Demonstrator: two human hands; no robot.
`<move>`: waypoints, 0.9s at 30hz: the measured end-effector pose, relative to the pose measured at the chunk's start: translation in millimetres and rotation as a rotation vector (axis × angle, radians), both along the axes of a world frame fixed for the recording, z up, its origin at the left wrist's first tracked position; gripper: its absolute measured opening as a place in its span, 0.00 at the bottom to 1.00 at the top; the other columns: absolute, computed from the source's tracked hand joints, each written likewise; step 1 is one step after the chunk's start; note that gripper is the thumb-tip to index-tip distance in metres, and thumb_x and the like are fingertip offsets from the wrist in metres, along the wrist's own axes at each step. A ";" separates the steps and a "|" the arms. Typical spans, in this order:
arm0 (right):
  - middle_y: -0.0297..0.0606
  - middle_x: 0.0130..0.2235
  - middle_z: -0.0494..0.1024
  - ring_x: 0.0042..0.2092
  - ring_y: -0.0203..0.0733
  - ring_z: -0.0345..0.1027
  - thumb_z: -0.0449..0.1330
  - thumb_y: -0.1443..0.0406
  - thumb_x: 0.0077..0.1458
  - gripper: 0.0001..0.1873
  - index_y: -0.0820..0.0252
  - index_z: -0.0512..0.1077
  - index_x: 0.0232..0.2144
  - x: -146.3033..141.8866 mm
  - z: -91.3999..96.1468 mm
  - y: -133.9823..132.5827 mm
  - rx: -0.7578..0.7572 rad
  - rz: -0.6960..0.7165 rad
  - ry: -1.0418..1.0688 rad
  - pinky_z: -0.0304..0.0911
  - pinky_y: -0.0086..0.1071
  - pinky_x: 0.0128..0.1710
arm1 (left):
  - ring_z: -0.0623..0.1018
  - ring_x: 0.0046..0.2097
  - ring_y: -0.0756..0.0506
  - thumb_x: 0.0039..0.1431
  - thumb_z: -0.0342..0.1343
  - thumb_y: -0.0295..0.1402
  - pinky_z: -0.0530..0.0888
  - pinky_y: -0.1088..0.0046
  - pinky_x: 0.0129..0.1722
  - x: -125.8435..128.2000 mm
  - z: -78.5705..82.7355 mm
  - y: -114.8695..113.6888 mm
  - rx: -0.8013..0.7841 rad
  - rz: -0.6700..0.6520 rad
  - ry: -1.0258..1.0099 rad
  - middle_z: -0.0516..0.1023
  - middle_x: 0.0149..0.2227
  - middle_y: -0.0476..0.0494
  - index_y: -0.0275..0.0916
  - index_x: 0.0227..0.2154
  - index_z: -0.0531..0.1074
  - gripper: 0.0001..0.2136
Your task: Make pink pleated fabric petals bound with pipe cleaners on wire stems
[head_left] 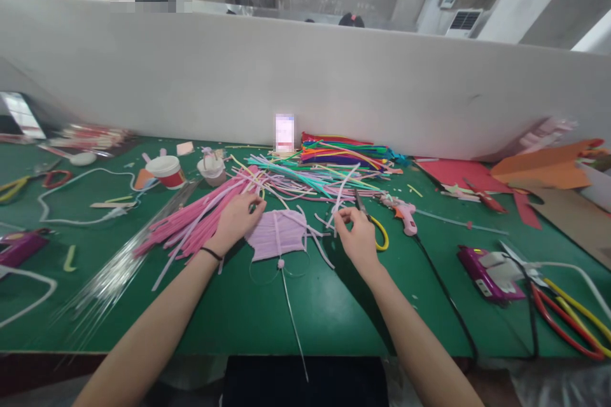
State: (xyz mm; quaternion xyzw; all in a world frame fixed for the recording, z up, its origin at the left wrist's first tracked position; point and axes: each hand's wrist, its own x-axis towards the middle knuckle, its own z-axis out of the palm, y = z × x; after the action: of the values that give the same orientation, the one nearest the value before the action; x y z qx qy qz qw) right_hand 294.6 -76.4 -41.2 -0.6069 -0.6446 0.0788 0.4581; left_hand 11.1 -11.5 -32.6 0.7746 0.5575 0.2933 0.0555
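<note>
A flat panel of lavender pipe cleaners (289, 229) lies on the table between my hands, with a bead, thin wire loops and a long metal rod at its lower edge. My left hand (238, 221) is closed in a pinch beside the panel's upper left edge, over a bundle of pink pipe cleaners (191, 222); whatever its fingertips hold is hidden. To the right of the panel, my right hand (357, 238) pinches a pale lavender pipe cleaner (342, 189), which sticks up and away from me. Yellow-handled scissors (380, 232) lie beside that hand.
Colourful pipe cleaners (344, 151) are heaped at the back near a propped phone (285, 132). A pink glue gun (407, 217) with a black cord lies to the right. Large scissors (566, 318) and a purple power strip (489, 276) are farther right. Left stands a paper cup (166, 173).
</note>
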 end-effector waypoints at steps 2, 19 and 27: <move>0.36 0.29 0.76 0.35 0.43 0.69 0.56 0.61 0.56 0.07 0.57 0.70 0.30 -5.2 2.2 -3.6 0.034 0.039 -0.001 0.61 0.36 0.39 | 0.74 0.47 0.40 0.58 0.50 0.39 0.67 0.63 0.49 7.2 -0.3 -4.0 0.033 -0.202 0.031 0.79 0.43 0.40 0.39 0.39 0.75 0.13; 0.34 0.30 0.74 0.35 0.41 0.67 0.56 0.67 0.52 0.01 0.56 0.66 0.29 -25.3 -0.7 -14.5 -0.023 0.302 -0.031 0.62 0.34 0.38 | 0.72 0.42 0.42 0.63 0.48 0.38 0.68 0.64 0.45 31.4 -14.3 -14.0 -0.031 -0.393 0.109 0.75 0.37 0.41 0.39 0.34 0.72 0.10; 0.36 0.34 0.75 0.40 0.44 0.68 0.56 0.69 0.52 0.04 0.55 0.69 0.31 -23.8 1.4 -17.3 0.009 0.324 -0.036 0.62 0.38 0.43 | 0.72 0.43 0.39 0.62 0.46 0.35 0.66 0.62 0.44 7.6 -12.6 -0.8 0.111 0.013 0.061 0.75 0.38 0.38 0.39 0.37 0.71 0.10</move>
State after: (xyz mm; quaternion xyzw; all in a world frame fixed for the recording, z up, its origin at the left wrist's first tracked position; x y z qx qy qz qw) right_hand 270.8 -93.7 -39.8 -0.4943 -0.7426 0.1376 0.4305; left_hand 18.7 -12.3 -45.3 0.7814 0.5469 0.3005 -0.0064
